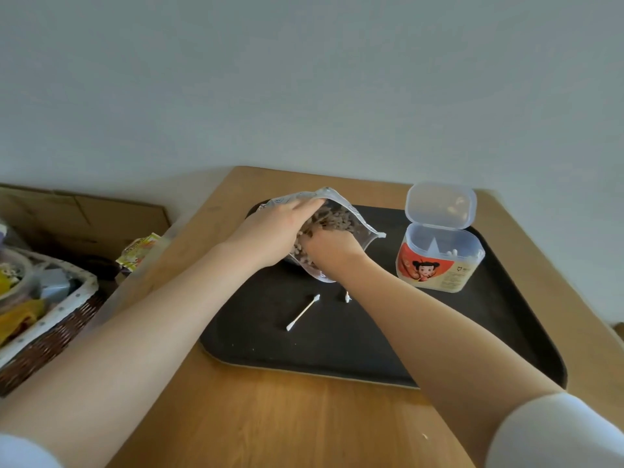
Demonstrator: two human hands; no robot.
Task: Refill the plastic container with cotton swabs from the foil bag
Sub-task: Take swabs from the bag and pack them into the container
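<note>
Head view, looking down on a dark tray (371, 349) on a wooden table (270, 417), and both hands are at the bag (363, 228). Left hand (280, 228) lies flat on the far lip, fingers stretched out and spreading the mouth wide. Right hand (332, 248) is plunged in among the swabs (324, 219), fingers curled and buried; whether they've closed on a bunch, I can't tell. Over on the right of the tray, well apart from the bag, stands the container (439, 261), lid (440, 206) flipped up and back. Through its clear wall I make out only a few swabs lying low, so by my reckoning the refill is barely started. The bag looks well stocked. Two strays lie on the tray near the bag: one swab (303, 312) in full sight, another (346, 297) half hidden by the right forearm. Still to come, as I judge it: several handfuls across, the strays picked up, the lid shut.
</note>
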